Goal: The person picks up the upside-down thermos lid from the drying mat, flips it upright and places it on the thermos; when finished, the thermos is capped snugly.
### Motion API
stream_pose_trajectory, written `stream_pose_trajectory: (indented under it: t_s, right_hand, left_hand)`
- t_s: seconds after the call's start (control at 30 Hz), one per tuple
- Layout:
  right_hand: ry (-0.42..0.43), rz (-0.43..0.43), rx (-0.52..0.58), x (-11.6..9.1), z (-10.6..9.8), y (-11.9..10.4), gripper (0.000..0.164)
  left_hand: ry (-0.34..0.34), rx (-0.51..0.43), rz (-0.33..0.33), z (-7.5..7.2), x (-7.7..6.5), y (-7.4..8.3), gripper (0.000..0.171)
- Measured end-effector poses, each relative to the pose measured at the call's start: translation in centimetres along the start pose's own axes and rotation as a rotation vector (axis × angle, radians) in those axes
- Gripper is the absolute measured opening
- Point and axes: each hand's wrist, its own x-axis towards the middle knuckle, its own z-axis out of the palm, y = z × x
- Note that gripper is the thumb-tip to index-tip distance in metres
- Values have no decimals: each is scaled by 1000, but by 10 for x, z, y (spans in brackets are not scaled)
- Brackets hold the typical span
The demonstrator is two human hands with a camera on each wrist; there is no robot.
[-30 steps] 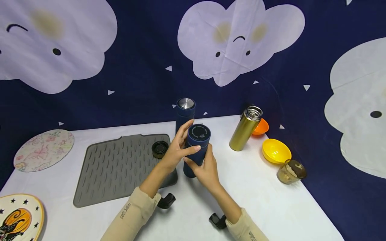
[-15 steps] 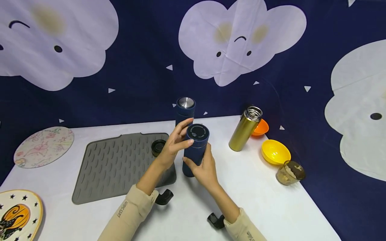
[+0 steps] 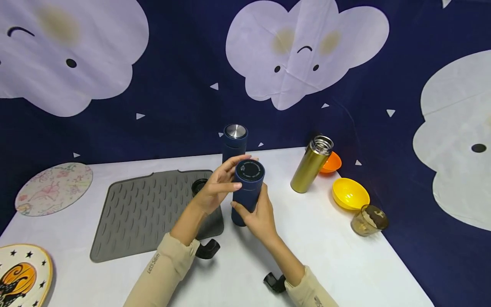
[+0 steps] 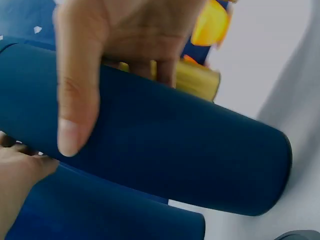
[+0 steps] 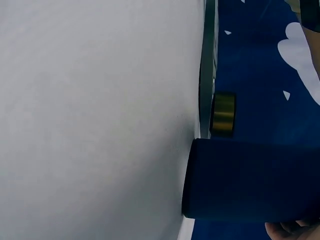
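Observation:
A dark blue thermos (image 3: 245,198) stands on the white table, leaning slightly. My right hand (image 3: 261,219) grips its body, thumb in front, fingers behind. At the top, my left hand (image 3: 215,185) holds the dark printed lid (image 3: 249,171) between the thumb at its near left side and the fingers behind it. The left wrist view shows the right hand's thumb (image 4: 77,115) lying across the thermos body (image 4: 185,145). In the right wrist view, the thermos base (image 5: 220,180) is near or on the table; contact is unclear. Behind stands a second blue thermos (image 3: 235,147) with a silver-topped lid.
A grey drying mat (image 3: 149,217) lies left, with a black-and-gold cap (image 3: 198,186) partly hidden by the left hand. Rightward are an uncapped gold thermos (image 3: 311,166), an orange bowl (image 3: 331,163), a yellow bowl (image 3: 350,194) and a brown glass (image 3: 368,220). Plates lie far left.
The print on the lid has turned clockwise from above. My left hand's fingers have moved round the back of the lid. The right hand keeps its grip on the body.

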Motion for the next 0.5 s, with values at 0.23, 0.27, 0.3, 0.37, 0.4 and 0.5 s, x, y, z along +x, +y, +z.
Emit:
stream_pose_trajectory:
  t_s: [0.23,0.27,0.3,0.37,0.4,0.5]
  right_hand:
    - [4,-58,-16,1,0,1,64]
    - [1,-64,-10,1,0,1,62]
    - [4,-58,-10,1,0,1,62]
    - [1,-42,-6,0,1,1,64]
    - [0,-34,-4,0,1,1,66]
    - [3,-12,-9,-1,0,1,70]
  left_hand:
    - [380,618,88,30,1,-6,88]
    - [385,620,92,31,2,-6,85]
    - [371,582,82,30,2,-6,81]
    - [273,411,42,21,2,-5,75]
    - [211,309,13,16,1,-5,75]
    - [90,117,-53,5,0,-5,81]
